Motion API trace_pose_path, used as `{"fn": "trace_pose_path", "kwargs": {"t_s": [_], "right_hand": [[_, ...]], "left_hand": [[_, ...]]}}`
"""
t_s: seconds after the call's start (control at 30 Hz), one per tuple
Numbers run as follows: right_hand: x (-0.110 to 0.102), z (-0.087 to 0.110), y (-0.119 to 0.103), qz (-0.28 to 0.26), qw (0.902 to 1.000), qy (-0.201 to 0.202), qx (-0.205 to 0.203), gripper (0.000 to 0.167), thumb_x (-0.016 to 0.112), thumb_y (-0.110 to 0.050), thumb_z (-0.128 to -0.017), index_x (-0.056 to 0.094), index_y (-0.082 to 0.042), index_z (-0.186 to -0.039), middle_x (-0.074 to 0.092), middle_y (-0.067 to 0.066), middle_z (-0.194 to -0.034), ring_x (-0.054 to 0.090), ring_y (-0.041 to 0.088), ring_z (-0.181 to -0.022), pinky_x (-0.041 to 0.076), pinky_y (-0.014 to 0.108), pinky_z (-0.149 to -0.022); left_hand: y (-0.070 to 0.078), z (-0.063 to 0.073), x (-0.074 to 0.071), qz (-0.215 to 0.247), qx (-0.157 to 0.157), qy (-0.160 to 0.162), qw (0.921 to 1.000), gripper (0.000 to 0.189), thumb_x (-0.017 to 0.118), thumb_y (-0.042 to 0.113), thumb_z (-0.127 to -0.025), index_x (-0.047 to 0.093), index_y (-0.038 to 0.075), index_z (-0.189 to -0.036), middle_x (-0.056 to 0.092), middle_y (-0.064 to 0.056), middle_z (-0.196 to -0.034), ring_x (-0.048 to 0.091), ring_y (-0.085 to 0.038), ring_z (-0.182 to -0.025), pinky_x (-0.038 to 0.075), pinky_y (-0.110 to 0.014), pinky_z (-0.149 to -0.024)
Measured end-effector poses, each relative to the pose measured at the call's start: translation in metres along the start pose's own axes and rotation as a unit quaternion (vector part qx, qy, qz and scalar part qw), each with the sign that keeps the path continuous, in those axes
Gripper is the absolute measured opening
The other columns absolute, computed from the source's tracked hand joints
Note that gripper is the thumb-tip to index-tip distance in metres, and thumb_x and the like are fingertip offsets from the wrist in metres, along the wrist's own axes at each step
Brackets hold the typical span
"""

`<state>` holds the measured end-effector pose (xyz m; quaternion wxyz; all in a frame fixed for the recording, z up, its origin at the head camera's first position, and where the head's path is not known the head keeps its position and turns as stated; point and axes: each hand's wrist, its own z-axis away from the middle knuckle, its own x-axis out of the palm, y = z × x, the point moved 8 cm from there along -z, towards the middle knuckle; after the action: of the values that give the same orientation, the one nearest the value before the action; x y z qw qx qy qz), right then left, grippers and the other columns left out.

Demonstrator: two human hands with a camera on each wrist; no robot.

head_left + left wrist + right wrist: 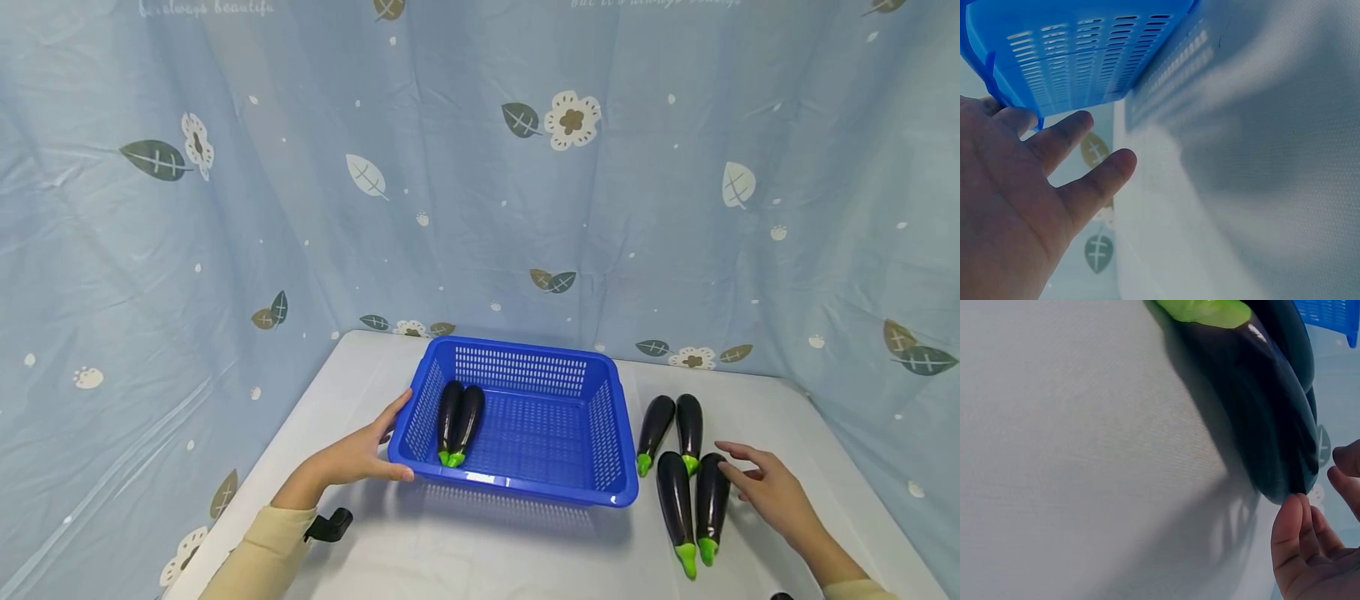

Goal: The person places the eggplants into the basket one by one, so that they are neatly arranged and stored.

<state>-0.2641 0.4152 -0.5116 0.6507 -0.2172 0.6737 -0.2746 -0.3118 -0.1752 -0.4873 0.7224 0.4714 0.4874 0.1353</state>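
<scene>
Holding nothing, the right hand, thumb and fingers apart, is nearer to the rightmost eggplant; that lies on the table just to its left, long axis front to back, green end near, fingertips at the far end, contact unclear; the left hand, fingers extended, touches the one basket's rim; four eggplants lie outside, two inside.

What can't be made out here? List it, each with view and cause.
Head view: dark object at bottom right, cut off by the edge.
Left wrist view: inside of the basket, hidden by its wall.
Right wrist view: near eggplant, stem tip cut off by top edge.
Right wrist view: right hand, cut off by edge.
</scene>
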Motion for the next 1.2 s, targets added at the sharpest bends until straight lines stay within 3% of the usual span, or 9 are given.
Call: {"fn": "trace_pose_path", "kwargs": {"t_s": [0.3, 0.47, 0.7, 0.97, 1.2], "right_hand": [[0.001, 0.003, 0.002, 0.002, 0.9999, -0.002, 0.012, 0.060, 0.063, -0.038, -0.101, 0.051, 0.002, -0.145, 0.043, 0.034, -0.136, 0.066, 0.024, -0.087, 0.052, 0.027, -0.058], [0.005, 0.005, 0.007, -0.013, 0.9997, -0.004, 0.021, 0.063, 0.066, -0.038, -0.100, 0.050, 0.003, -0.145, 0.038, 0.035, -0.138, 0.066, 0.041, -0.102, 0.057, 0.028, -0.063], [0.013, 0.007, 0.010, -0.048, 0.9977, -0.027, 0.039, 0.069, 0.066, -0.039, -0.099, 0.044, 0.004, -0.148, 0.028, 0.041, -0.145, 0.052, 0.059, -0.123, 0.062, 0.036, -0.074], [0.017, 0.005, 0.008, -0.017, 0.9963, -0.056, 0.063, 0.078, 0.065, -0.052, -0.097, 0.044, 0.003, -0.148, 0.027, 0.040, -0.153, 0.047, 0.060, -0.127, 0.054, 0.060, -0.090], [0.020, 0.004, 0.010, -0.019, 0.9946, -0.057, 0.085, 0.081, 0.065, -0.056, -0.095, 0.044, 0.001, -0.149, 0.030, 0.037, -0.154, 0.046, 0.058, -0.130, 0.051, 0.063, -0.092]], "left_hand": [[0.000, -0.001, 0.000, -0.004, -0.001, 0.003, 1.0000, 0.125, 0.087, 0.034, -0.081, -0.005, 0.024, -0.165, 0.011, -0.022, -0.168, 0.026, -0.048, -0.148, 0.030, -0.065, -0.114], [0.000, 0.000, 0.000, -0.002, -0.002, 0.002, 1.0000, 0.125, 0.087, 0.034, -0.080, -0.005, 0.024, -0.165, 0.013, -0.023, -0.167, 0.026, -0.049, -0.148, 0.031, -0.066, -0.113], [0.000, 0.000, 0.000, 0.001, -0.002, 0.001, 1.0000, 0.125, 0.087, 0.033, -0.080, -0.005, 0.024, -0.165, 0.014, -0.023, -0.167, 0.027, -0.048, -0.148, 0.031, -0.065, -0.114], [0.000, 0.000, 0.000, 0.002, -0.003, 0.001, 1.0000, 0.125, 0.087, 0.034, -0.080, -0.005, 0.023, -0.165, 0.015, -0.023, -0.167, 0.027, -0.048, -0.147, 0.031, -0.066, -0.113], [-0.001, 0.000, 0.000, -0.003, -0.008, 0.003, 1.0000, 0.125, 0.087, 0.035, -0.080, -0.005, 0.025, -0.165, 0.013, -0.022, -0.167, 0.027, -0.048, -0.148, 0.031, -0.066, -0.113]]}}
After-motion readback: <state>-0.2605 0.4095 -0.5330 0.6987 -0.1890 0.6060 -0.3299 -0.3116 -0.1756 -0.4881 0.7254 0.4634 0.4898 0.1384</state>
